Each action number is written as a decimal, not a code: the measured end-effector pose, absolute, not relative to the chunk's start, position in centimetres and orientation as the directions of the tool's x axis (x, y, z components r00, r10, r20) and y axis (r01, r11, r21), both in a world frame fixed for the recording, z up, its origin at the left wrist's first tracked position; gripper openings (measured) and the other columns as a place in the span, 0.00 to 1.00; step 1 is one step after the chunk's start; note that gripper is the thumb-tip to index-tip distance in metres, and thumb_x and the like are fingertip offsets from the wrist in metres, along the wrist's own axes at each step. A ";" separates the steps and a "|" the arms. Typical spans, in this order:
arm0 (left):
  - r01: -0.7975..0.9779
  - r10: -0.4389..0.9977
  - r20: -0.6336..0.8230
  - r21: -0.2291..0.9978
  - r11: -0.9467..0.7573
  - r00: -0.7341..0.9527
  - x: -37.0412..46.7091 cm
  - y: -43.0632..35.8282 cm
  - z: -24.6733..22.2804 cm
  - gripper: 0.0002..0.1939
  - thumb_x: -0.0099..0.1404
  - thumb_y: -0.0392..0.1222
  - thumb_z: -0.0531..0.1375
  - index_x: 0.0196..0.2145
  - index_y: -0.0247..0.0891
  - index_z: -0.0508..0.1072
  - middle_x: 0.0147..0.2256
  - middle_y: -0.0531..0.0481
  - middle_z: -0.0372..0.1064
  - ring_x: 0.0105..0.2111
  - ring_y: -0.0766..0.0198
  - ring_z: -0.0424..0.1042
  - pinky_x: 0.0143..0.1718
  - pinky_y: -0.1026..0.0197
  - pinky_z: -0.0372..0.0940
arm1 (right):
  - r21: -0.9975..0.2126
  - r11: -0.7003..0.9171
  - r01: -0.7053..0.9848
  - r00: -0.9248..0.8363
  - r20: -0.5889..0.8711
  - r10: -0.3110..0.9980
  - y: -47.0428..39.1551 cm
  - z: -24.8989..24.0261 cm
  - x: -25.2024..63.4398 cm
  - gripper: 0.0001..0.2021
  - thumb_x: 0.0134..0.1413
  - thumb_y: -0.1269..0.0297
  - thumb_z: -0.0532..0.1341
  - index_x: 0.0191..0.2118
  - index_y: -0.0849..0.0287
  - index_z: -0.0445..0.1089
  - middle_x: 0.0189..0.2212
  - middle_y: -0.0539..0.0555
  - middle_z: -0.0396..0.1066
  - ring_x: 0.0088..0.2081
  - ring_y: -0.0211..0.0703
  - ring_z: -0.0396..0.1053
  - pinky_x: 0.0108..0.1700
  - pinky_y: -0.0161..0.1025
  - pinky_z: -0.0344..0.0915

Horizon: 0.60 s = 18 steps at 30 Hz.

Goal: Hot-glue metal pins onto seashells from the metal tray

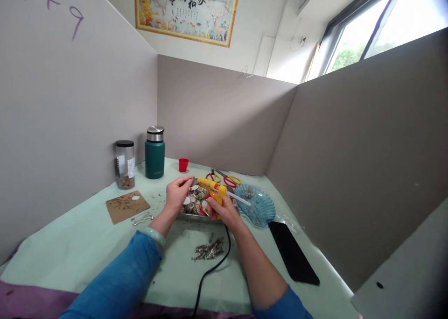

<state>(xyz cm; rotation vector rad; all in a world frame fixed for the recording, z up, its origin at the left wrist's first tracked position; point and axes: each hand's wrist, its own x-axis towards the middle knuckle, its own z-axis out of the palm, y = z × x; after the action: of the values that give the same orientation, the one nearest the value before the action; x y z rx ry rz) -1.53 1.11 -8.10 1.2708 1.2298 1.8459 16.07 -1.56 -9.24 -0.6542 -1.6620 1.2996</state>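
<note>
My right hand [222, 209] is wrapped round the grip of a yellow hot glue gun [210, 186]. A whitish glue stick [238, 198] juts from its back, and its black cord [210, 271] runs down towards me. At the nozzle, the fingertips of my left hand [178, 191] are pinched together; whatever lies between them is too small to make out. Both hands are over a metal tray [196, 217] heaped with small round pieces [192, 202] in white, green and other colours. Nearer to me, a pile of small metal clips or pins [209, 250] lies on the cloth.
On the left are a brown card [119, 209], safety pins [142, 218], a clear jar [125, 169] and a green flask [154, 153]. A red cup [183, 165] and scissors [231, 180] lie behind. Rightward sit a blue shell-shaped dish [264, 211] and a black flat object [293, 253]. Partitions enclose the table.
</note>
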 end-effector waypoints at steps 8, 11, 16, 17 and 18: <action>0.045 0.831 0.397 0.910 -0.413 -0.391 -1.7 1.5 -8.3 0.20 0.50 0.49 0.64 0.37 0.34 0.79 0.15 0.56 0.62 0.17 0.70 0.57 0.21 0.66 0.55 | -0.947 0.307 -0.095 -0.446 0.316 0.837 -1.6 -9.1 16.1 0.23 0.50 0.44 0.60 0.39 0.62 0.66 0.16 0.45 0.63 0.16 0.32 0.57 0.19 0.32 0.53; 0.052 0.830 0.404 0.907 -0.418 -0.385 -1.7 1.4 -8.2 0.19 0.50 0.49 0.64 0.37 0.34 0.80 0.15 0.56 0.61 0.17 0.70 0.57 0.21 0.66 0.55 | -0.944 0.313 -0.100 -0.451 0.324 0.832 -1.7 -9.0 16.0 0.23 0.50 0.44 0.60 0.39 0.62 0.66 0.16 0.45 0.63 0.16 0.32 0.56 0.20 0.32 0.53; 0.042 0.831 0.401 0.907 -0.418 -0.385 -1.7 1.4 -8.3 0.20 0.50 0.49 0.64 0.37 0.34 0.80 0.15 0.56 0.62 0.17 0.70 0.57 0.20 0.66 0.54 | -0.942 0.316 -0.109 -0.445 0.331 0.832 -1.6 -9.1 16.0 0.22 0.51 0.45 0.60 0.39 0.62 0.66 0.16 0.45 0.63 0.16 0.32 0.56 0.19 0.32 0.54; 0.044 0.829 0.404 0.906 -0.421 -0.386 -1.7 1.4 -8.3 0.19 0.50 0.49 0.64 0.37 0.34 0.80 0.15 0.56 0.62 0.17 0.70 0.57 0.20 0.66 0.54 | -0.942 0.316 -0.110 -0.447 0.331 0.831 -1.6 -9.1 16.1 0.22 0.51 0.45 0.60 0.39 0.62 0.66 0.16 0.45 0.63 0.16 0.32 0.56 0.19 0.32 0.54; 0.047 0.828 0.405 0.906 -0.421 -0.387 -1.7 1.4 -8.3 0.19 0.50 0.49 0.64 0.37 0.33 0.79 0.15 0.56 0.62 0.17 0.70 0.57 0.20 0.66 0.54 | -0.942 0.316 -0.111 -0.450 0.331 0.830 -1.6 -9.1 16.1 0.22 0.51 0.45 0.60 0.39 0.62 0.66 0.16 0.45 0.63 0.16 0.32 0.57 0.19 0.32 0.54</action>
<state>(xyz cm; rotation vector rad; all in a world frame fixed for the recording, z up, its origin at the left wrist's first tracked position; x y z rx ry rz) -1.67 1.42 -8.31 1.2787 1.2295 1.8624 16.07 -1.60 -9.08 -0.6592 -1.6642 1.2862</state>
